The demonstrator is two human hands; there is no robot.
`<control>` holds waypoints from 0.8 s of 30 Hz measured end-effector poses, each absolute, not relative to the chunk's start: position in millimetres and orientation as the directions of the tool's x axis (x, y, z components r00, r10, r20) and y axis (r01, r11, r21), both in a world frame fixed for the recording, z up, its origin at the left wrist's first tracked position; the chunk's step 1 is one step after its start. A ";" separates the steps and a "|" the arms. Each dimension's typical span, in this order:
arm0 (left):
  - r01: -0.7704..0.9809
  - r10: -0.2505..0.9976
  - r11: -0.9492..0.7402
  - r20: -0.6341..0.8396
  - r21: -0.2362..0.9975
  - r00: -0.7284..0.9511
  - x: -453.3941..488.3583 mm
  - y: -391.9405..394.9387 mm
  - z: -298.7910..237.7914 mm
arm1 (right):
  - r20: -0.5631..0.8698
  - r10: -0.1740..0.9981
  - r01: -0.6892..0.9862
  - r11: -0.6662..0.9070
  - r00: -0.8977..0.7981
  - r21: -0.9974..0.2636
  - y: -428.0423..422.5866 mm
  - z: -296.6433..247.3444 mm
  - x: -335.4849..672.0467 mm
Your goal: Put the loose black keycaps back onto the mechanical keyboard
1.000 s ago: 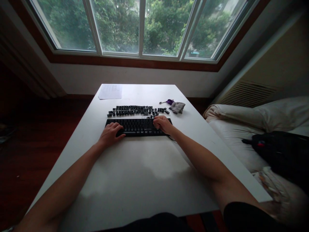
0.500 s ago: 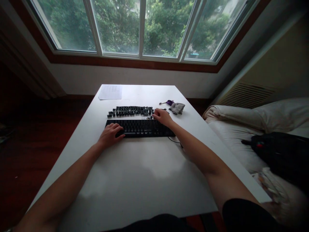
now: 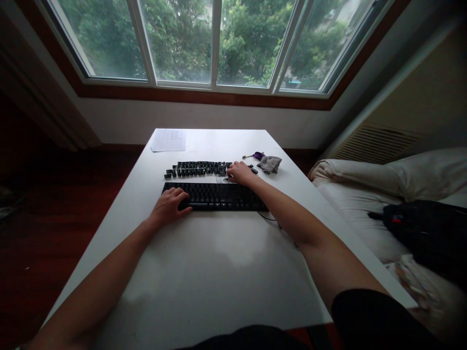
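A black keyboard [image 3: 215, 196] lies on the white table. At its left end my left hand [image 3: 171, 203] grips it, with the fingers curled over the top and the thumb along the front edge. Beyond the keyboard, loose black keycaps [image 3: 195, 171] stand in rows. My right hand [image 3: 241, 172] reaches over the keyboard to the right end of these rows, its fingers bent together. What sits between its fingertips is too small to make out. A small clear thing [image 3: 222, 180] lies just left of that hand, partly hidden.
On the table [image 3: 204, 272], a grey cloth [image 3: 270, 164] and a purple-handled brush [image 3: 258, 155] lie at the right. Paper sheets [image 3: 168, 140] rest at the far left corner. The keyboard's cable [image 3: 268, 218] runs under my right forearm. A bed with a black bag [image 3: 426, 233] stands at the right.
My right hand has shifted slightly left along the keycap rows, uncovering some dark pieces to its right. My left hand stays at the keyboard's left end.
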State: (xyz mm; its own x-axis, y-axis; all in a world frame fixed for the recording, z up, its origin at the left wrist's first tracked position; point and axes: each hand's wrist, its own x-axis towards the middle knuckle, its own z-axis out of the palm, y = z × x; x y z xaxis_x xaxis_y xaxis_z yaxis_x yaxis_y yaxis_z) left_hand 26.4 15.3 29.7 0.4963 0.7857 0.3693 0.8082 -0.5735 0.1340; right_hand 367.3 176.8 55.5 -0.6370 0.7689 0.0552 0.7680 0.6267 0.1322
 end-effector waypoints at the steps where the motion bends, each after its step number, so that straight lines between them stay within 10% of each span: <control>1: 0.808 0.787 -0.572 0.369 0.139 0.494 26.2 15.2 29.8 | 0.084 0.767 0.770 0.625 -0.636 0.128 176.3 55.0 366.7; 14: 0.852 0.828 -0.490 0.403 0.186 0.389 24.8 22.4 17.4 | 0.264 0.791 0.688 0.610 -0.552 -0.393 125.1 65.0 448.5; 24: 0.858 0.827 -0.479 0.423 0.186 0.370 33.4 18.6 17.6 | 0.225 0.792 0.692 0.607 -0.568 -0.390 69.6 52.8 470.3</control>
State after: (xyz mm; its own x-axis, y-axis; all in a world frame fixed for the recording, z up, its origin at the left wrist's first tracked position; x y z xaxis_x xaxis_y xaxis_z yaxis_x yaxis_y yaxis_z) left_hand 33.4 18.6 17.6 0.3702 0.8268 0.4235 0.8578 -0.4792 0.1857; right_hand 470.3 69.6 52.8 -0.5683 0.7916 0.2247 0.6921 0.6075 -0.3898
